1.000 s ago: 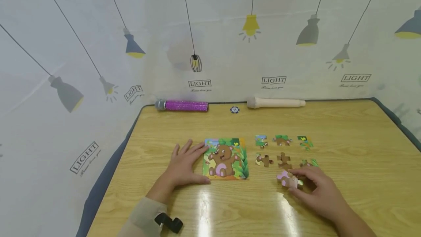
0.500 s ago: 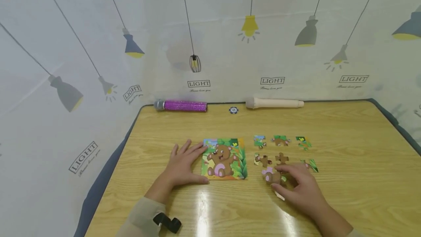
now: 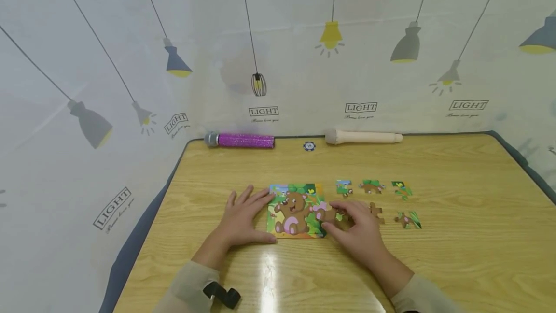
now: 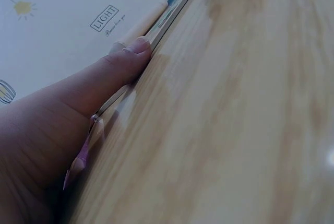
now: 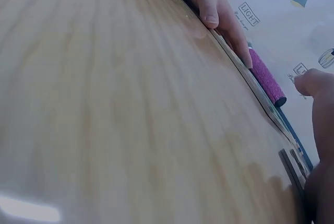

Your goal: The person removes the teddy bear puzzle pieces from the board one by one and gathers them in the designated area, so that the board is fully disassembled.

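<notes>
The bear puzzle picture (image 3: pixel 292 212), a square panel, lies flat on the table. My left hand (image 3: pixel 241 221) rests at its left side with fingers spread and straight, fingertips at the upper left corner and thumb along the lower left corner. In the left wrist view the thumb (image 4: pixel 117 67) lies against the panel's edge. Between thumb and fingers, my right hand (image 3: pixel 359 228) pinches a jigsaw piece (image 3: pixel 327 215) with brown and pink bear parts. That piece overlaps the picture's right edge in the head view. Part of it is hidden by the fingers.
Loose jigsaw pieces lie right of the picture, among them a blue-green piece (image 3: pixel 344 187), a bear-head piece (image 3: pixel 371 187) and a leafy piece (image 3: pixel 408 220). At the table's back lie a purple glittery microphone (image 3: pixel 245 140), a round chip (image 3: pixel 309 146) and a pale microphone (image 3: pixel 365 136).
My right hand has carried the pinched jigsaw piece left and slightly up, from below the loose pieces to the picture's right edge. The left hand has stayed in place.
</notes>
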